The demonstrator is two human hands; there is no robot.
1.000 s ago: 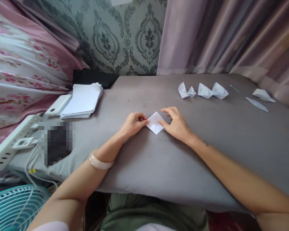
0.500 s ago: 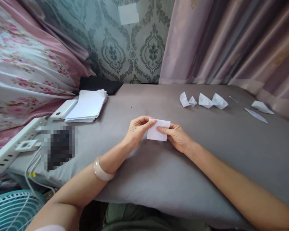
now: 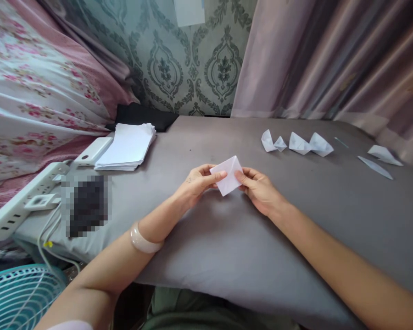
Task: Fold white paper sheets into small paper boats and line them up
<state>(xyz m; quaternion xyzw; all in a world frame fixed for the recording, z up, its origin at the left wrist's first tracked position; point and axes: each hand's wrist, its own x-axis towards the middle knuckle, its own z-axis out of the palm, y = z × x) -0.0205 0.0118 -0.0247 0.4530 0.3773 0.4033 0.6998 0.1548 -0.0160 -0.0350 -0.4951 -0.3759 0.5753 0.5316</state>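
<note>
A small folded white paper (image 3: 229, 176) is held up just above the grey table (image 3: 199, 238), standing on one corner like a diamond. My left hand (image 3: 196, 185) pinches its left corner between thumb and fingers. My right hand (image 3: 259, 192) pinches its right corner the same way. Both hands are closed on the paper, wrists resting near the table. A pale bangle (image 3: 142, 240) circles my left wrist.
A stack of white sheets (image 3: 127, 146) lies at the back left beside a white power bank (image 3: 92, 151) and a power strip (image 3: 24, 201). Several folded paper shapes (image 3: 296, 143) sit at the back right. A teal fan (image 3: 17, 295) stands below left. Curtains hang behind.
The paper lay flat on the table under my fingers a second ago. Both hands have lifted it and turned it from a level rectangle onto one corner.
</note>
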